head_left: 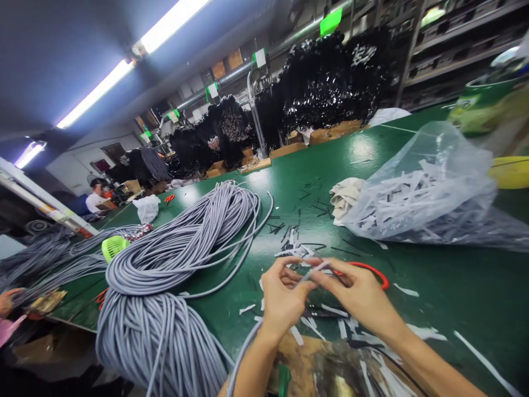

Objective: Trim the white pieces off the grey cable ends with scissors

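My left hand (282, 298) and my right hand (359, 298) meet over the green table (433, 286), both pinching the end of one grey cable (313, 271). The cable runs down past my left wrist and off the bottom of the view. Red-handled scissors (374, 271) lie on the table just behind my right hand, partly hidden by it. White and black cable offcuts (297, 249) are scattered around both hands.
A large coil of grey cable (182, 248) fills the left of the table and spills over its front edge. A clear bag of white strips (425, 193) and a folded cloth (345, 197) lie at right. Black bundles (326, 82) hang behind. Another person (97, 196) sits far left.
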A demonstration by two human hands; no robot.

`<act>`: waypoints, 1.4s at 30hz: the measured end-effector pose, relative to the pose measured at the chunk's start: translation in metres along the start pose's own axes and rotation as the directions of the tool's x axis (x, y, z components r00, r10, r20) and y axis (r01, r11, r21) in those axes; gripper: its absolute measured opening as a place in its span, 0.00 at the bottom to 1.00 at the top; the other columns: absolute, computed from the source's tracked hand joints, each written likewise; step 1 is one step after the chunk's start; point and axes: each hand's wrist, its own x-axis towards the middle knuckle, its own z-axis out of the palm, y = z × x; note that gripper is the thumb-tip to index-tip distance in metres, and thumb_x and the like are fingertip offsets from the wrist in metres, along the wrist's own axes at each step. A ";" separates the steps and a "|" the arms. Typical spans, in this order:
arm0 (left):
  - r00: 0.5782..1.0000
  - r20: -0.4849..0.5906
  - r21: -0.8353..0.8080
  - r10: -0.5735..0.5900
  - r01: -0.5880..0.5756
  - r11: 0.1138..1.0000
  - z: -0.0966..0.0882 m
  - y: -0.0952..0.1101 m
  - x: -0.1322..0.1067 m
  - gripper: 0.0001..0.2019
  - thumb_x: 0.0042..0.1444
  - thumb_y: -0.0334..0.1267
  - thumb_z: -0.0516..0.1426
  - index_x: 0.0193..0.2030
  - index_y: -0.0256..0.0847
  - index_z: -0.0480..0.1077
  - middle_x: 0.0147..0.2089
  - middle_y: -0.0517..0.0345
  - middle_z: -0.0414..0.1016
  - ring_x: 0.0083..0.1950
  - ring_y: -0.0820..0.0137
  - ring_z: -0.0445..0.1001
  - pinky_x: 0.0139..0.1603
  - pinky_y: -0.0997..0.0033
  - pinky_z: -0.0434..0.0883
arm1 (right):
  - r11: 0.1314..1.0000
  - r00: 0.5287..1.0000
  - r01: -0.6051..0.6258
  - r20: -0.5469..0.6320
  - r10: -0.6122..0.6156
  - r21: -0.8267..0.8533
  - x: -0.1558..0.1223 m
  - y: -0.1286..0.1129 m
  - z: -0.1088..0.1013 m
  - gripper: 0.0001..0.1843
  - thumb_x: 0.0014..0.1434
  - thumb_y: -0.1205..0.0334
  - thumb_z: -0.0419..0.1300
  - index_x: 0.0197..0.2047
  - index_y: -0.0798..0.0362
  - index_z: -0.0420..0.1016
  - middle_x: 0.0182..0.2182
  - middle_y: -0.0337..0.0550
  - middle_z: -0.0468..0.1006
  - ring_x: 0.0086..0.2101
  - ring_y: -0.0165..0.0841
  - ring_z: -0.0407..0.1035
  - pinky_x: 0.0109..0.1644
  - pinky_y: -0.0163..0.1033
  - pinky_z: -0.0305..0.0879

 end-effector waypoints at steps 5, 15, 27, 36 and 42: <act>0.991 0.136 -0.014 -0.019 0.021 1.000 0.002 0.000 -0.001 0.11 0.39 0.36 0.63 0.32 0.34 0.76 0.19 0.61 0.69 0.18 0.77 0.64 0.19 0.80 0.64 | 0.999 0.997 -0.037 -0.069 0.038 0.019 -0.003 0.004 0.005 0.22 0.41 0.40 0.63 0.19 0.53 0.73 0.17 0.43 0.74 0.20 0.34 0.68 0.23 0.35 0.66; 0.997 -0.074 -0.041 0.007 -0.010 0.999 0.000 -0.006 0.006 0.14 0.43 0.43 0.61 0.30 0.32 0.76 0.19 0.58 0.71 0.17 0.79 0.60 0.17 0.79 0.59 | 0.861 0.899 0.428 0.032 -0.436 -0.274 -0.024 0.001 0.011 0.13 0.54 0.56 0.57 0.21 0.49 0.74 0.16 0.40 0.75 0.17 0.30 0.67 0.22 0.34 0.64; 1.000 -0.007 -0.036 0.029 -0.029 0.999 0.001 -0.001 0.001 0.08 0.38 0.34 0.64 0.27 0.35 0.74 0.22 0.56 0.75 0.20 0.72 0.71 0.22 0.75 0.69 | 0.801 0.913 0.368 0.020 -0.407 -0.472 -0.008 0.012 0.009 0.17 0.60 0.59 0.46 0.31 0.50 0.76 0.26 0.45 0.79 0.26 0.34 0.73 0.28 0.35 0.67; 0.993 -0.033 0.158 0.115 -0.109 0.981 0.000 -0.011 0.003 0.09 0.49 0.38 0.59 0.33 0.36 0.77 0.31 0.51 0.77 0.25 0.72 0.69 0.28 0.73 0.66 | 0.582 0.804 0.561 0.218 -0.554 -0.590 -0.012 0.026 0.014 0.16 0.58 0.67 0.45 0.27 0.52 0.72 0.20 0.41 0.76 0.20 0.31 0.69 0.24 0.34 0.59; 0.908 0.382 -0.281 -0.170 0.290 0.915 -0.013 0.001 0.016 0.28 0.34 0.51 0.67 0.41 0.34 0.75 0.25 0.61 0.67 0.16 0.86 0.48 0.16 0.81 0.42 | 0.584 0.765 0.620 0.238 -0.598 -0.525 -0.013 0.015 0.012 0.17 0.57 0.68 0.45 0.23 0.52 0.70 0.17 0.39 0.73 0.16 0.28 0.66 0.20 0.33 0.57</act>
